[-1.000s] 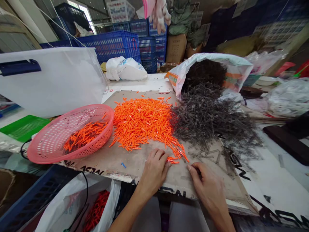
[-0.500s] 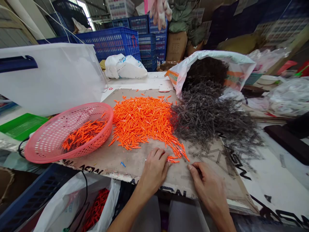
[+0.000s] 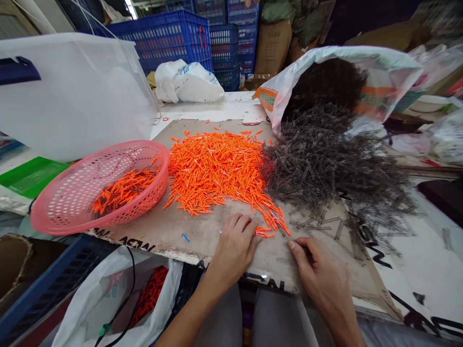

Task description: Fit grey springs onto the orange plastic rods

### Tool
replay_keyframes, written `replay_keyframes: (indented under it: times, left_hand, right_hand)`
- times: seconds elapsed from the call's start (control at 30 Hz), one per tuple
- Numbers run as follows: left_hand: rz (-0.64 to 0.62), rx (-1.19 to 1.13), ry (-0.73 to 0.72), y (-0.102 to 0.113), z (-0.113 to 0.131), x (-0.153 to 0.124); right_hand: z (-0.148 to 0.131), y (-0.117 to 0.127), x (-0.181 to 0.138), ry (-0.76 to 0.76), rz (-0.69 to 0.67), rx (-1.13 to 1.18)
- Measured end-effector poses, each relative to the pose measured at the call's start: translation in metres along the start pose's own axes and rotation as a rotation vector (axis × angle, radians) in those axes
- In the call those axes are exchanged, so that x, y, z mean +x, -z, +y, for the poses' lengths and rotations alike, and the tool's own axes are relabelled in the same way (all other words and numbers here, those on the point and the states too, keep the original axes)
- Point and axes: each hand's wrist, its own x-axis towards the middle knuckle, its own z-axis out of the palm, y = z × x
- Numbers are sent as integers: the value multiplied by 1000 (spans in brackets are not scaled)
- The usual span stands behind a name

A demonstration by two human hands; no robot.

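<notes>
My left hand (image 3: 237,243) rests low over the cardboard, its fingers curled and drawn together beside a few orange plastic pieces (image 3: 264,232). Whatever lies under those fingertips is hidden. Across a small gap, my right hand (image 3: 321,270) has thumb and forefinger pinched together; what is between them is too small to make out. Just beyond both hands spreads a large heap of slim orange plastic pieces (image 3: 217,171). A pile of dark metal springs (image 3: 311,164) adjoins it on the right, with several loose springs (image 3: 325,227) scattered nearer my right hand.
A pink perforated basket (image 3: 65,193) with orange pieces stands left, beside a green tray (image 3: 32,176) and a translucent bin (image 3: 72,96). An open sack (image 3: 383,72) spills springs. Below the table edge hangs a white bag (image 3: 90,294) of red-orange pieces. Blue crates (image 3: 162,41) stand behind.
The camera view has tilted down and shifted slightly, so the background sits higher in view. Both hands keep nearly the same pose over the cardboard.
</notes>
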Motion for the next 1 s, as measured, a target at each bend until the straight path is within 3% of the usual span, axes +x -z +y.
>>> replay_keyframes:
  times: [0.67, 1.0]
  left_hand:
    - [74, -75, -22, 0, -3, -1]
    - [320, -284, 88, 0, -12, -9]
  right_hand:
    - [2, -4, -2, 64, -13, -51]
    - [9, -9, -3, 134, -52, -41]
